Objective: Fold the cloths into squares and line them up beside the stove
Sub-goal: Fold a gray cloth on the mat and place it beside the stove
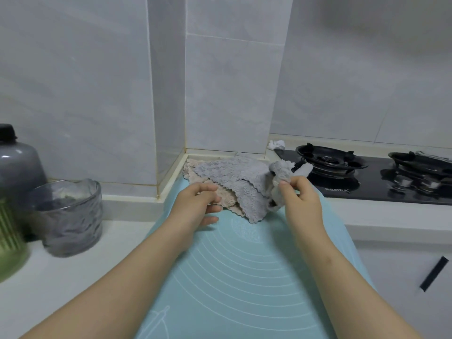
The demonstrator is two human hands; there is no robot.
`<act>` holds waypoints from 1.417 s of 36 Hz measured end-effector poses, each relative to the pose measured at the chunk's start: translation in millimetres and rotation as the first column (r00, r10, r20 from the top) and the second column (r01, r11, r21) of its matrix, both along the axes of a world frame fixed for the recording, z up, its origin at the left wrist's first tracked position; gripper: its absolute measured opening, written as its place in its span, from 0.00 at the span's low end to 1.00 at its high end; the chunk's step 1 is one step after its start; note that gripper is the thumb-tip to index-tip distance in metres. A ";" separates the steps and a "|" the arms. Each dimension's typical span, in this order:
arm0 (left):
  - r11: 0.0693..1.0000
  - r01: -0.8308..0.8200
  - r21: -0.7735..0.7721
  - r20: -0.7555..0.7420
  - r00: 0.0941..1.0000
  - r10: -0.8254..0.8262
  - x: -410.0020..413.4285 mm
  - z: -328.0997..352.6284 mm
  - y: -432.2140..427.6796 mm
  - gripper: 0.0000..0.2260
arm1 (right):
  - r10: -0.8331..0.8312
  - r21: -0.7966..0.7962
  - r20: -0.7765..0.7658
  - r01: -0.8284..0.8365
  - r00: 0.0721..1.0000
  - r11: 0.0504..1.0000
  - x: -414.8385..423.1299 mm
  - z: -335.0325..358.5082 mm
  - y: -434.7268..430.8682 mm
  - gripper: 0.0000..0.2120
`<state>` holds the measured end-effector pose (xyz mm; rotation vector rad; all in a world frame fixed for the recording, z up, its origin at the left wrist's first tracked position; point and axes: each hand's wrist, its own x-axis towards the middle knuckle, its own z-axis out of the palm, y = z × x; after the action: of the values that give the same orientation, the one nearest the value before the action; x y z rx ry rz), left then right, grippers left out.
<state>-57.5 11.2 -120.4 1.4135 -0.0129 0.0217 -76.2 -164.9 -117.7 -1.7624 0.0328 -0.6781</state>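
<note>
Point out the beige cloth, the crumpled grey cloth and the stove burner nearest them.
beige cloth (190, 170): head view, far left corner.
crumpled grey cloth (281, 174): head view, bunched upper part.
nearest stove burner (327, 159): head view, centre cap.

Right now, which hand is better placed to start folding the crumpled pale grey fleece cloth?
The right hand: it pinches the crumpled pale grey fleece cloth, while the left hand holds nothing, over the beige scalloped cloth.
</note>
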 end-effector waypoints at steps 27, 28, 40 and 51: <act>0.990 -0.122 -0.064 0.333 0.933 0.136 3.9 10.4 2.8 0.13 | 0.209 0.116 0.136 -0.225 0.968 0.967 -14.3 5.1 13.8 0.06; 0.985 -0.125 -0.120 0.358 0.920 0.161 0.9 16.0 6.2 0.14 | 0.182 0.076 0.121 -0.192 0.976 0.978 -13.6 4.0 13.5 0.06; 0.994 0.107 -0.023 0.388 0.917 -0.089 -20.1 35.3 27.7 0.15 | 0.309 -0.336 -0.203 -0.362 0.929 0.869 -10.7 -6.5 19.7 0.23; 0.820 0.004 0.573 0.097 0.993 -0.073 -6.8 -10.5 13.6 0.09 | 0.132 -0.071 -0.100 -0.139 0.986 0.988 -9.1 2.3 11.3 0.09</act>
<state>-64.3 24.8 -130.9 2.0188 -0.1563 0.0704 -85.4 -153.6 -115.4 -1.8524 -0.0489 -0.5024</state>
